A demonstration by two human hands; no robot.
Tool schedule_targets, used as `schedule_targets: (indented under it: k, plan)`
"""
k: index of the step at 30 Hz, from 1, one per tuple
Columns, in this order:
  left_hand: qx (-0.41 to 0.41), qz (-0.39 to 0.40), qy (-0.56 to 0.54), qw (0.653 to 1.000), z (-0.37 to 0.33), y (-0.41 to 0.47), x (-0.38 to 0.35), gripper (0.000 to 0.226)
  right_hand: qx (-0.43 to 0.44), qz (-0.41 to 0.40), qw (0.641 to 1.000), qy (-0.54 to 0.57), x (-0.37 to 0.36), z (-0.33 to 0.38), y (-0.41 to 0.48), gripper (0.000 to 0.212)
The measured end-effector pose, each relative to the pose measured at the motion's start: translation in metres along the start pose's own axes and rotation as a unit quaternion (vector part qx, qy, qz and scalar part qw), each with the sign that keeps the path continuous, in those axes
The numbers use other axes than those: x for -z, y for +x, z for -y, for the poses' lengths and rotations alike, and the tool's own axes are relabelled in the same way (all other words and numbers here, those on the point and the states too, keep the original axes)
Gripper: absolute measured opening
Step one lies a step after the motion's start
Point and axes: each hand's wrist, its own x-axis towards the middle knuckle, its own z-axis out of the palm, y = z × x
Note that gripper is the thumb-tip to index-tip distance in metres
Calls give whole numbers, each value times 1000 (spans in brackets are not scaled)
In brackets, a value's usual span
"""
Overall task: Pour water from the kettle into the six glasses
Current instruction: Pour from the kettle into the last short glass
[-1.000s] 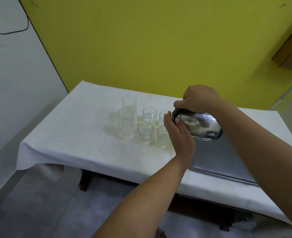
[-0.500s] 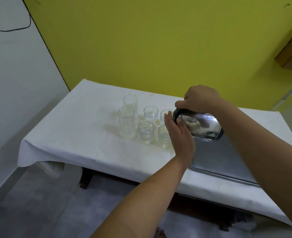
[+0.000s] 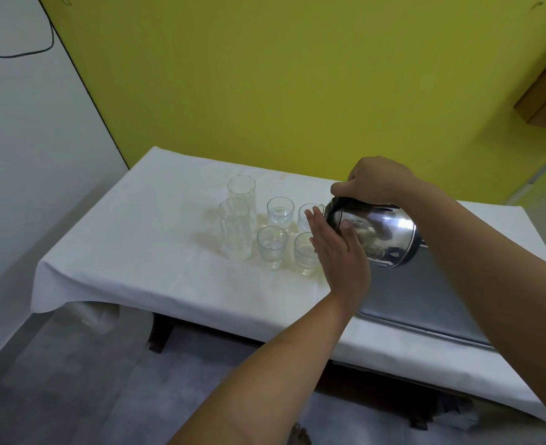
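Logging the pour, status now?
Right hand gripping tilted kettle. Left hand flat against its side. Spout over back-right short glass. Nothing in the way.

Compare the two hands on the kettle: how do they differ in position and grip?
The right hand sits on top of the kettle, closed around its handle; the left hand is lower, at the kettle's near side. The right hand is a fist; the left hand is open, fingers extended, pressed flat against the steel. Both touch the tilted kettle.
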Motion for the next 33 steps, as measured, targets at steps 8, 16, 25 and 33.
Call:
schedule_targets:
  k: [8, 16, 25, 33]
  plan:
    - [4, -6, -2, 1000, 2, 3, -3, 57, 17, 1, 999, -27, 2, 4, 4, 51]
    - [-19, -17, 6, 1000, 5, 8, -3, 61, 27, 9, 999, -22, 3, 1, 8, 52]
    - [-13, -20, -7, 1000, 9, 9, -6, 60, 19, 15, 1000, -13, 1, 0, 9, 51]
    - [-13, -17, -10, 1000, 9, 7, -6, 59, 13, 9, 1000, 7, -2, -2, 5, 51]
